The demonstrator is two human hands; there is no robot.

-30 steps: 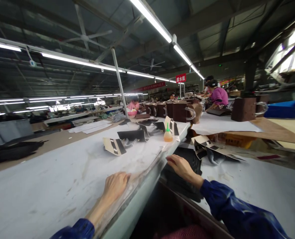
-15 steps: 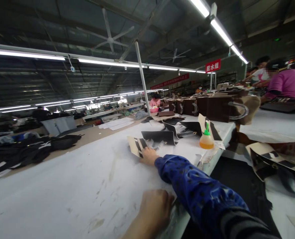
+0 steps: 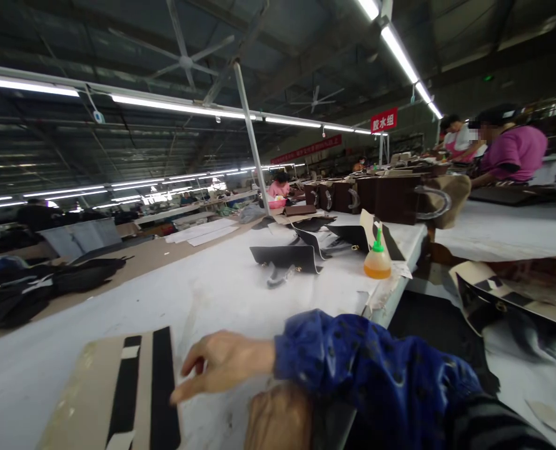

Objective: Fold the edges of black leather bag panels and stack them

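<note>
A beige panel with black strips and small white patches (image 3: 102, 384) lies flat on the white table at the lower left. My right hand (image 3: 226, 369), in a shiny blue dotted sleeve, is just right of the panel. Its fingers are apart and hold nothing; one fingertip meets or overlaps the panel's edge. My left hand (image 3: 278, 415) is low, below the right forearm, which covers its fingers; only the back of the hand and wrist show. Farther off stands a black bent panel (image 3: 284, 257) with a clear curved handle (image 3: 280, 276) beside it.
A glue bottle with a green nozzle (image 3: 378, 259) stands near the table's right edge. Dark brown bags (image 3: 385, 200) line the far end. Black pieces (image 3: 85, 269) lie left, and a strapped panel (image 3: 488, 290) lies right. Co-workers (image 3: 512, 150) work behind.
My right hand has come back toward me and left from the black bent panel. The beige panel, under its fingers before, now lies near me, released. The left hand has slipped below the right forearm.
</note>
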